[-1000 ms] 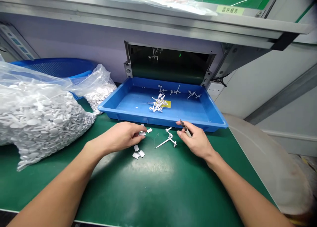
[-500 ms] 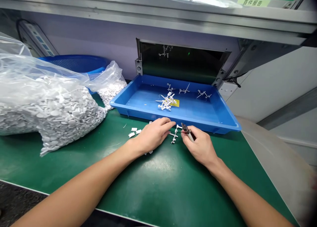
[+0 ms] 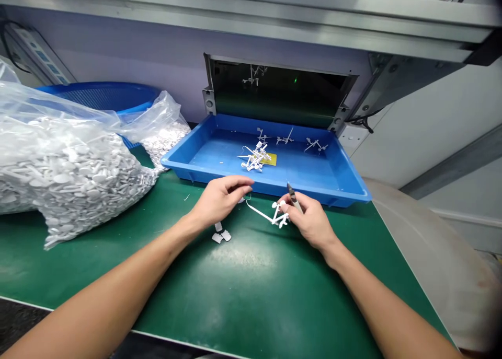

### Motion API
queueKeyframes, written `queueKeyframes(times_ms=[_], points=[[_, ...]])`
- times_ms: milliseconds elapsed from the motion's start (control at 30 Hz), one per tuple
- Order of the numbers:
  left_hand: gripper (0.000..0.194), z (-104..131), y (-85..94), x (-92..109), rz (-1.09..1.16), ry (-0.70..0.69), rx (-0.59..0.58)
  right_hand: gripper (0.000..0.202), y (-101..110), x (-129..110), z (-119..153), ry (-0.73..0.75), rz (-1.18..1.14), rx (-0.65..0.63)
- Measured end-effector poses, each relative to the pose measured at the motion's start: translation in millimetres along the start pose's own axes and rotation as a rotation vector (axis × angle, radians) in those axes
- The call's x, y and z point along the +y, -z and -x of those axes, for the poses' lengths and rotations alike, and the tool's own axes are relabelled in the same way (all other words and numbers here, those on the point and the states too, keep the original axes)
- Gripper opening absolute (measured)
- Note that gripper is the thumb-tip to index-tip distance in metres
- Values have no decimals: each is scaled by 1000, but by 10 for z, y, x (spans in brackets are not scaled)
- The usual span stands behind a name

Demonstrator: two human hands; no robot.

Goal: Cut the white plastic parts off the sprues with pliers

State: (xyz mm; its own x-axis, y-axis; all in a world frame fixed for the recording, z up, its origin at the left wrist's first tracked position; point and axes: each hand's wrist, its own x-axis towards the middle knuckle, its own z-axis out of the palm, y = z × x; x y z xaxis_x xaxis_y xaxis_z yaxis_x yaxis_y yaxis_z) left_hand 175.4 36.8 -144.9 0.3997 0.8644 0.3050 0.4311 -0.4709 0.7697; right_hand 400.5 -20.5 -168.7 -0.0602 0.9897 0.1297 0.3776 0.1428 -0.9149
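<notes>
My right hand [image 3: 311, 220] is closed around a pair of nippers [image 3: 292, 193] with dark jaws pointing up and away. The same hand's fingertips also grip a white plastic sprue [image 3: 279, 215], whose long thin runner sticks out to the left above the table. My left hand [image 3: 219, 198] has thumb and fingers drawn together just in front of the tray; whether something small is between them I cannot make out. Below that hand, several small white pieces [image 3: 221, 236] lie on the green table [image 3: 243, 296]. Another white bit shows under its fingertips.
A blue tray [image 3: 314, 189] behind my hands holds several white sprues [image 3: 257, 158] and a yellow label. Clear bags of white parts [image 3: 86, 176] stand at left, before a blue basket [image 3: 105, 95]. Behind the tray is a wall opening [image 3: 274, 97]; a metal beam [image 3: 235, 27] runs overhead.
The sprue has been lifted from between my hands into my right fingers and turned. My left hand has drawn back to the left, uncovering white pieces. The view has shifted slightly.
</notes>
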Motion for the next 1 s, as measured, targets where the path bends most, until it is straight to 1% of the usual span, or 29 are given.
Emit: queueKeyframes(times_ms=[67, 100, 167, 233, 333, 433, 500, 533, 600, 667, 733, 800, 1000], points=[[31, 25, -10, 27, 28, -93, -104, 25, -1, -19, 11, -43, -201, -109], [31, 48, -31, 50, 24, -151, -167, 25, -11, -26, 18, -50, -256, -145], [25, 102, -82, 112, -8, -233, -243, 25, -36, -41, 34, -49, -291, -172], [22, 151, -116, 178, -45, -257, -260, 25, -55, -63, 52, -36, -283, -170], [21, 198, -112, 240, -65, -249, -254, 24, -60, -110, 75, -17, -261, -185], [20, 222, -85, 240, -29, -230, -260, 24, -45, -143, 83, -18, -246, -201], [19, 231, -70, 229, 43, -168, -225, 25, -29, -143, 76, -31, -195, -145], [19, 234, -63, 227, 95, -120, -200, 24, -21, -137, 71, -30, -130, -95], [19, 240, -47, 233, 199, -36, -141, 20, -15, -121, 63, 12, 74, -1], [18, 245, -32, 248, 248, 0, -95, 15, -25, -108, 66, 99, 285, 24], [17, 252, -24, 257, 243, -7, -71, 18, -51, -103, 82, 191, 406, -6], [17, 262, -28, 251, 225, -37, -66, 21, -82, -104, 107, 253, 456, -24], [18, 288, -62, 195, 169, -116, -62, 24, -116, -88, 146, 311, 544, -23]])
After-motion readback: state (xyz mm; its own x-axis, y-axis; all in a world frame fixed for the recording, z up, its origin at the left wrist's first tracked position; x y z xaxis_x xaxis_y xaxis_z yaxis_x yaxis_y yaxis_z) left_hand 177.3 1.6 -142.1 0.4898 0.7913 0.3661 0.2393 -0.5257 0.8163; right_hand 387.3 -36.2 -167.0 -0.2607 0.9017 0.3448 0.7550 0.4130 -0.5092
